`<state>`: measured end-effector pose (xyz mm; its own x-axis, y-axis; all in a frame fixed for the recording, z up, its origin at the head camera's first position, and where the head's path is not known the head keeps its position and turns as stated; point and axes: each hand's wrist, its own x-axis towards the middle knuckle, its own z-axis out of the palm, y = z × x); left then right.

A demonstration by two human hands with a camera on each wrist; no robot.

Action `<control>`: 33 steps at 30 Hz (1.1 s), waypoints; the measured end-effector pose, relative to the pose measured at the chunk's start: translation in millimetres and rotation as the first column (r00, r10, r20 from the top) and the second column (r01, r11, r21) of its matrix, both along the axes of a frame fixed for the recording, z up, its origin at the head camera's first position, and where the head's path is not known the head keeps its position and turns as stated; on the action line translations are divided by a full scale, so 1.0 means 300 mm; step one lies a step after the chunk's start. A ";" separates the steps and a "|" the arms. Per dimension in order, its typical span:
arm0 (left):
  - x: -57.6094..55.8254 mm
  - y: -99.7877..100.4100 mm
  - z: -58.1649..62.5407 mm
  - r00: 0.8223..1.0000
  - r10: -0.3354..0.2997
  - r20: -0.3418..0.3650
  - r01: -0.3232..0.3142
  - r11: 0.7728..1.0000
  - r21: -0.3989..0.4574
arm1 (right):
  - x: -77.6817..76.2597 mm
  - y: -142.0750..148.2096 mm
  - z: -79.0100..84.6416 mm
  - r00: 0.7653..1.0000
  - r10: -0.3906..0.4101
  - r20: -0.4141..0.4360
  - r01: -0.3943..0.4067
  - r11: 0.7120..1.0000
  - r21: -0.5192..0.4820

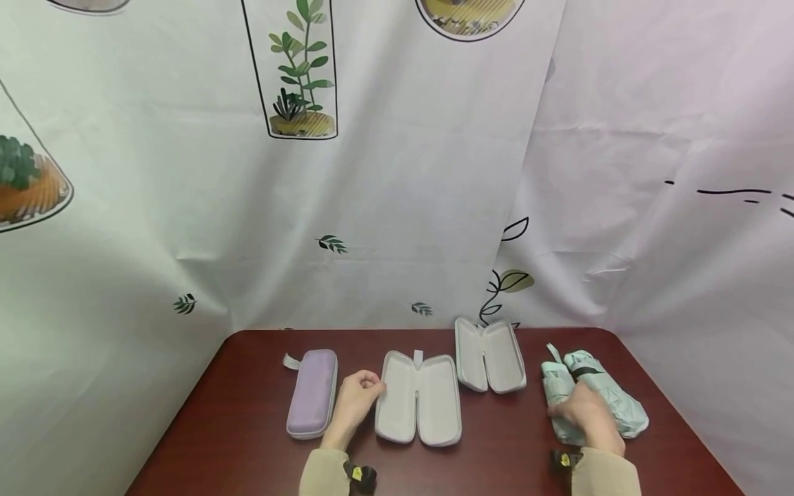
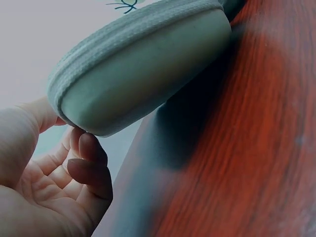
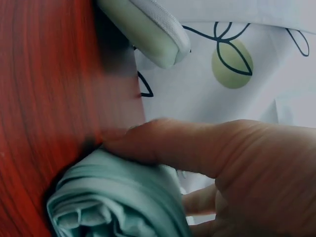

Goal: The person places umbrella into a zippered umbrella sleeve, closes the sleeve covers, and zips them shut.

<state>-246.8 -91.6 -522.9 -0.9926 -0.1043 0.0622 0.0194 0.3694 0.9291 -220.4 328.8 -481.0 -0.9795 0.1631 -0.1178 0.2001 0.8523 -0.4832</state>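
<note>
An open zip case (image 1: 397, 406) with a pale inside lies spread on the table. My left hand (image 1: 358, 396) pinches its left edge; in the left wrist view the thumb and curled fingers (image 2: 89, 173) meet at the rim of the case (image 2: 143, 74). On the right, my right hand (image 1: 586, 410) grips the left one of two mint-green folded umbrellas (image 1: 558, 379). The right wrist view shows its rolled fabric end (image 3: 118, 187), the thumb lying along one side. Beside it lies the second umbrella (image 1: 620, 403), with a black band.
A closed lilac case (image 1: 313, 393) with a pull tab lies left of my left hand. Another open pale case (image 1: 505, 358) is farther back, right of the middle. A white printed curtain (image 1: 397, 172) hangs behind the dark red table (image 1: 223, 427).
</note>
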 end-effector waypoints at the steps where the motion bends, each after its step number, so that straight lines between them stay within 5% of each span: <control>1: 0.002 -0.001 0.001 1.000 0.001 0.001 -0.001 1.000 0.000 | -0.001 0.001 -0.001 1.000 0.000 -0.005 0.000 1.000 -0.004; 16: 0.008 -0.025 -0.011 0.999 0.029 0.030 -0.031 0.998 0.061 | 0.004 -0.005 0.031 0.999 -0.033 -0.014 0.033 0.999 -0.019; 24: 0.004 -0.024 -0.006 1.000 0.019 0.025 -0.021 0.997 0.072 | 0.019 -0.055 0.109 0.969 -0.087 -0.233 0.077 0.996 -0.049; 33: 0.000 -0.022 0.010 1.000 0.004 0.030 -0.006 0.997 0.081 | 0.045 -0.250 0.206 0.946 0.048 -0.321 -0.062 0.997 -0.035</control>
<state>-246.9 -98.2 -519.9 -0.9933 -0.1127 0.0239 -0.0102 0.2925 0.9562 -206.9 254.0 -419.3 -0.9742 0.1096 0.1975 -0.0180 0.8340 -0.5515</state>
